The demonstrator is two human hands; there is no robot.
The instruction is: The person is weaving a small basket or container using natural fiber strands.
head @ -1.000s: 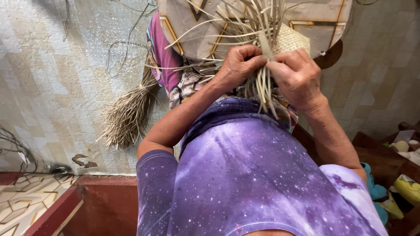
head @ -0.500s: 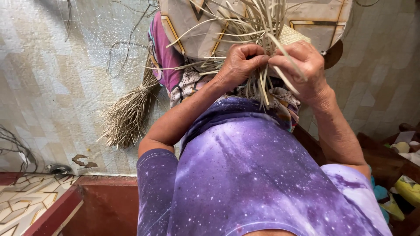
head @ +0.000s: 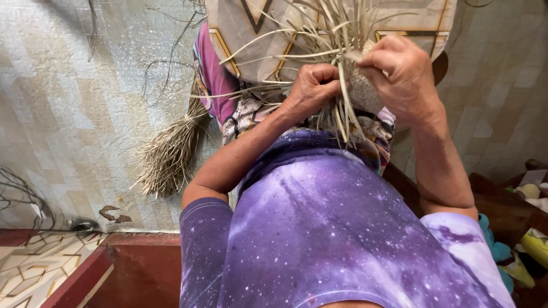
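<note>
My left hand point(head: 311, 88) is closed around a bunch of pale dried fibre strips point(head: 319, 40) that fan out above my lap. My right hand point(head: 399, 71) grips the woven piece point(head: 365, 91), a small tan plaited panel, and pinches one flat strip that hangs down between both hands. The loose strip ends stick up and out over a beige cloth with gold lines point(head: 251, 28). Both hands sit close together, nearly touching, above my purple shirt. The lower part of the woven piece is hidden behind my right hand.
A bundle of dried fibre point(head: 168, 151) lies on the tiled floor point(head: 68, 114) to the left, with thin stray strands near it. A red step edge point(head: 85, 268) runs at the lower left. Dark wooden furniture and colourful small items point(head: 531, 239) sit at the right.
My right hand has shifted up and to the right along the woven piece, pulling a strip. My left hand kept its hold on the strips. The camera view has moved slightly.
</note>
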